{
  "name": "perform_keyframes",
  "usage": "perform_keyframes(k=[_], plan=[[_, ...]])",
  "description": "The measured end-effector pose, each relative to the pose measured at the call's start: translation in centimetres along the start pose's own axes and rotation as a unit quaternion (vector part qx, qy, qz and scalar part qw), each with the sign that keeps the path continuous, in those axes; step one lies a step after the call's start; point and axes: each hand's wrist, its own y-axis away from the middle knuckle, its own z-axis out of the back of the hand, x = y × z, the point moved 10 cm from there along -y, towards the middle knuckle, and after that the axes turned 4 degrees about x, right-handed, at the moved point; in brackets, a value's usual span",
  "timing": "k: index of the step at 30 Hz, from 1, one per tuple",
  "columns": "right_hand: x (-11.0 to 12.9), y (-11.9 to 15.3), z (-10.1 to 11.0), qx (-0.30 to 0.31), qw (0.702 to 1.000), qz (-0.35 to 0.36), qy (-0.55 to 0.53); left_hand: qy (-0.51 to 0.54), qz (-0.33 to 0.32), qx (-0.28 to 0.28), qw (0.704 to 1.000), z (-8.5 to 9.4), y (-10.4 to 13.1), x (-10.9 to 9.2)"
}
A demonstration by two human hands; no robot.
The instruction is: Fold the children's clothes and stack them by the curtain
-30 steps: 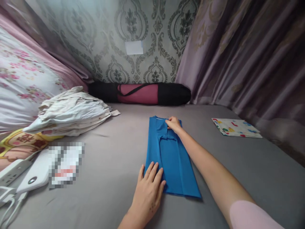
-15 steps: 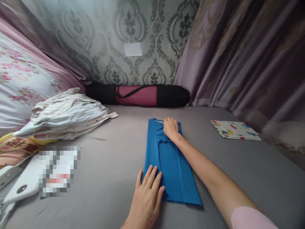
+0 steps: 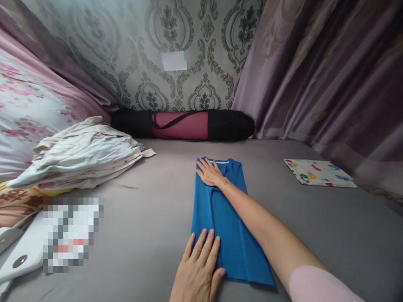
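A blue garment [image 3: 233,235], folded into a long narrow shape, lies on the grey sheet [image 3: 147,226]. At its far end a white strip shows inside the neckline. My right hand [image 3: 210,172] rests on the far left part of the garment with its fingers spread, holding nothing. My left hand [image 3: 200,266] lies open over the near left edge, fingertips on the cloth.
A black and pink rolled bag [image 3: 181,126] lies against the wall. Crumpled pale cloths [image 3: 88,153] are at left, near a white device [image 3: 25,251] and a pixelated object [image 3: 72,235]. A folded patterned cloth [image 3: 319,173] is at right.
My right hand has moved left along the garment's far end and its fingers have spread, uncovering the neckline. The view has shifted slightly, and my left hand appears a little lower.
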Motion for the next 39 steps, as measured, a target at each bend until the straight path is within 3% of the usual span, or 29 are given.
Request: perform_keyframes(k=[4, 9, 11, 14, 16, 18, 21, 26, 31, 35, 39], plan=[[0.0, 0.1, 0.2, -0.011, 1.000, 0.007, -0.013, 0.023, -0.006, 0.020, 1.000, -0.1, 0.0, -0.1], [-0.7, 1.2, 2.9, -0.062, 0.988, 0.018, -0.143, 0.134, 0.007, 0.120, 0.984, 0.4, 0.1, 0.4], [-1.5, 3.3, 4.4, -0.100, 0.981, 0.020, -0.168, 0.187, 0.042, 0.146, 0.970, 0.9, 0.5, 2.0], [-3.1, 8.3, 5.4, -0.124, 0.981, 0.006, -0.150, 0.220, 0.129, 0.134, 0.958, 1.5, 1.5, 6.5], [-4.5, 12.1, 4.8, -0.106, 0.985, -0.032, -0.130, 0.227, 0.159, 0.115, 0.954, 1.5, 1.8, 8.9], [-5.6, 15.7, 3.6, -0.075, 0.989, -0.071, -0.110, 0.224, 0.160, 0.105, 0.956, 1.1, 1.1, 10.0], [-6.2, 19.4, 1.6, -0.042, 0.989, -0.118, -0.078, 0.209, 0.112, 0.122, 0.964, -0.2, -1.9, 8.8], [-4.6, 21.8, -0.9, -0.003, 0.988, -0.144, -0.050, 0.179, 0.052, 0.172, 0.967, -3.0, -5.9, 5.4], [-1.8, 24.0, -1.2, -0.006, 0.994, -0.102, -0.028, 0.172, 0.027, 0.209, 0.962, -4.7, -4.6, 4.8], [0.4, 26.5, -1.2, -0.013, 0.998, -0.062, -0.021, 0.173, 0.002, 0.207, 0.963, -3.9, -3.3, 4.9], [2.6, 29.0, -1.2, -0.019, 0.999, -0.026, -0.020, 0.171, -0.044, 0.211, 0.961, -2.6, -2.2, 3.8]])
